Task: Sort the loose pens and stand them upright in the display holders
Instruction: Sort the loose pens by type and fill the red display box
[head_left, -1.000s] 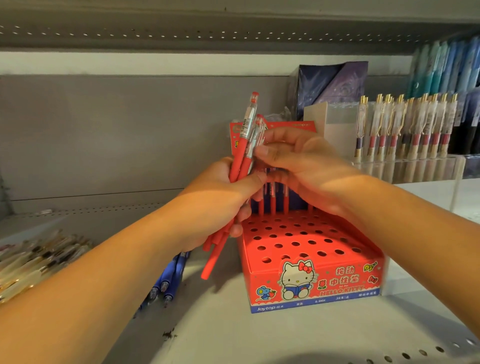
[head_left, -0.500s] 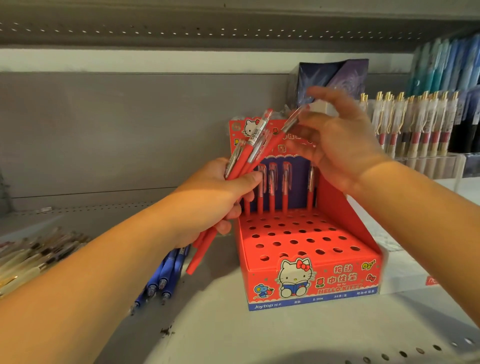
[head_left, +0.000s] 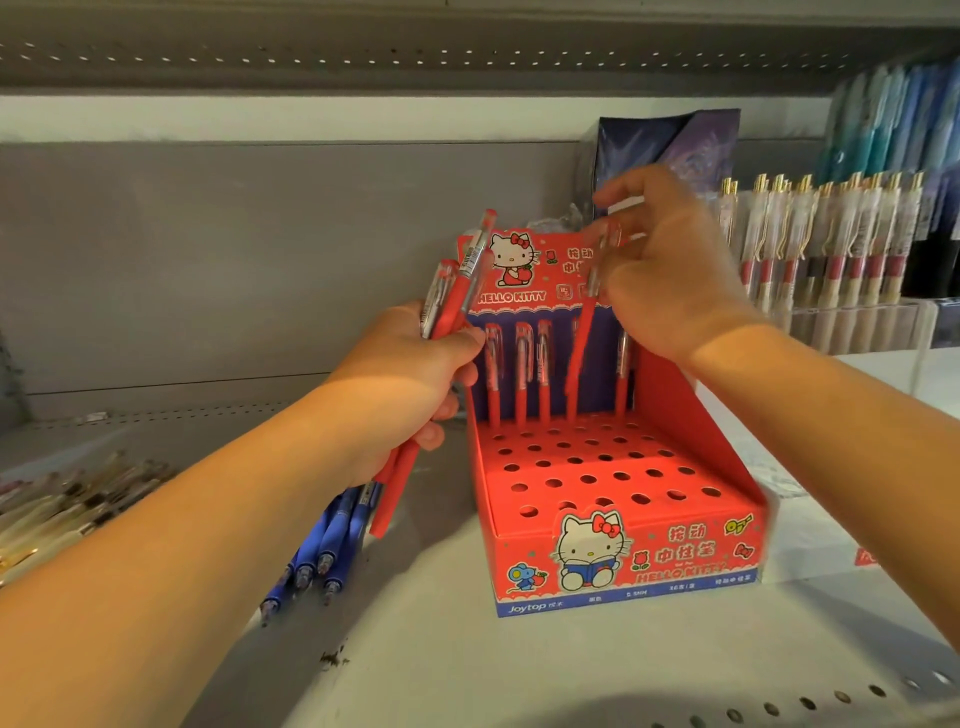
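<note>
A bunch of red plastic pens with clear caps (head_left: 453, 299) is clamped in the left grip (head_left: 410, 374). The fingers are wrapped tight round the barrels, so the caps stick out above the fist and the ends poke out below. A single red pen (head_left: 581, 353) is pinched near its capped top by the curled fingers of the right grip (head_left: 670, 280). It's hung tilted below that grip, with its tip down at the back row of holes in the red cardboard Hello Kitty display box (head_left: 623, 561). Whether it's seated in a hole can't be told. A few upright red pens (head_left: 521, 374) are stood in that same row. Loose blue pens (head_left: 322, 551) are left lying on the grey shelf (head_left: 467, 649), under the left grip.
</note>
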